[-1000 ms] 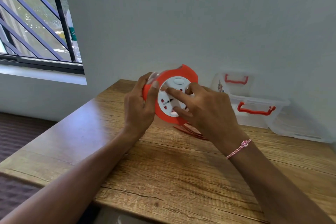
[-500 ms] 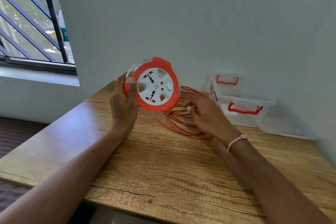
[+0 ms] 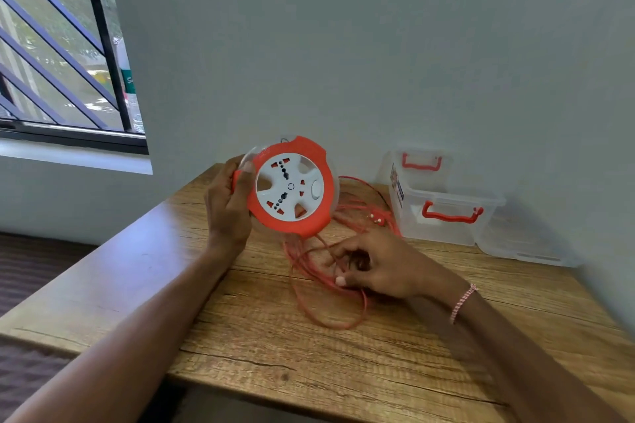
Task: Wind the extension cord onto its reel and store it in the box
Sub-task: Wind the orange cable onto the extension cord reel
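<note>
Now | reel (image 3: 292, 191) upright, facing wearer | left hand (image 3: 226, 206) holds | right hand (image 3: 378, 268): cord (image 3: 330, 318)

Wooden table (image 3: 240, 336): one, set against the wall in front of you. On it you had:
- one orange cord (image 3: 330, 316), loose, in tangled loops near the middle, with its plug (image 3: 374, 216) toward the back;
- one clear plastic box (image 3: 443, 227) with an orange handle, far right, with its lid (image 3: 421, 161) standing up behind;
- one flat clear plastic piece (image 3: 525, 244), just right of the box.
</note>
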`<control>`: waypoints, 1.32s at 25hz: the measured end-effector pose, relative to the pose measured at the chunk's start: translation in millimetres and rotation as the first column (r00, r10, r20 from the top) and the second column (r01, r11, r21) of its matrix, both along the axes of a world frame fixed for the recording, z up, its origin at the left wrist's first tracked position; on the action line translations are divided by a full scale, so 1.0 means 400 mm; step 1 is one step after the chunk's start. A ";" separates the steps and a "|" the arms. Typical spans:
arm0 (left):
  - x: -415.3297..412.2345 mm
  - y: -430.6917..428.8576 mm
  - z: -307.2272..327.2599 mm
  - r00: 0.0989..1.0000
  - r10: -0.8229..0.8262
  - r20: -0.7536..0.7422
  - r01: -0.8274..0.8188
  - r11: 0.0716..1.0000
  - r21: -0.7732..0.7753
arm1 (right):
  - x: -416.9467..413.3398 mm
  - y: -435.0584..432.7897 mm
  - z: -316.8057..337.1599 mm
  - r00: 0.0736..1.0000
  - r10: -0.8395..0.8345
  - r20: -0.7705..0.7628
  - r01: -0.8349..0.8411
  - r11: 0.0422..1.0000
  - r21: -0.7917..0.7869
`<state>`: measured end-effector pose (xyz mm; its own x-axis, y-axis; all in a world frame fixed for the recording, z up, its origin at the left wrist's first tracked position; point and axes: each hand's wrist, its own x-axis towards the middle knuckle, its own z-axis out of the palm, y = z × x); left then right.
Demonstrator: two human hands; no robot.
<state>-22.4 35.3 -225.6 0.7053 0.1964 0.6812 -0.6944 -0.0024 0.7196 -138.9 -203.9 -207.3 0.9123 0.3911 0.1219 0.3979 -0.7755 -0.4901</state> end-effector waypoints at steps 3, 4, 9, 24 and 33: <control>-0.005 -0.001 -0.001 0.994 -0.096 0.045 0.097 0.995 -0.022 | -0.059 0.003 0.029 0.942 0.163 -0.292 -0.088 0.964 0.251; -0.005 -0.002 -0.001 0.993 -0.102 0.058 0.104 0.994 -0.021 | -0.071 0.004 0.039 0.905 0.208 -0.372 -0.086 0.944 0.320; 0.007 -0.005 -0.004 1.000 -0.003 0.009 0.003 1.000 -0.005 | -0.010 -0.017 0.059 0.979 -0.190 0.068 0.180 0.975 0.133; -0.001 -0.022 -0.001 0.999 -0.048 0.024 0.045 0.995 0.084 | 0.121 0.082 0.097 0.533 0.238 0.812 0.306 0.841 -0.447; -0.042 -0.041 0.024 0.979 0.072 0.190 -0.104 0.981 0.164 | 0.098 0.137 0.081 0.557 -0.238 0.795 0.345 0.938 0.039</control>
<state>-39.0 18.9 -215.8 0.5509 0.1202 0.8258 -0.8055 -0.1823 0.5639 -99.6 -149.0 -174.7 0.5515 0.1801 0.8145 0.3244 -0.9459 -0.0105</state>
